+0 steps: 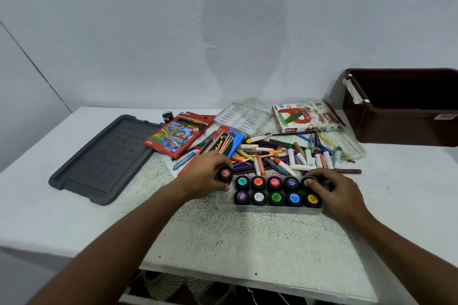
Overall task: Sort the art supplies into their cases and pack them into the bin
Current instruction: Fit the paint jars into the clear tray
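Observation:
A clear plastic paint case (223, 202) lies on the table with several black poster-paint jars (259, 198) standing in two rows. My left hand (205, 173) grips a black jar with a red label (225, 174) just above the case's left end. My right hand (332, 189) curls its fingers round the far-right jar (306, 182) in the back row. Behind the case lies a heap of loose crayons, pencils and markers (285, 156). The dark brown bin (401, 106) stands open at the far right.
A grey bin lid (104, 158) lies at the left. A red pencil box (178, 135), a red-and-blue colour box (223, 142), a clear ribbed tray (244, 116), a white DIY box (292, 119) and a clear sleeve (332, 131) lie behind the heap. A small black jar (168, 116) stands near the wall.

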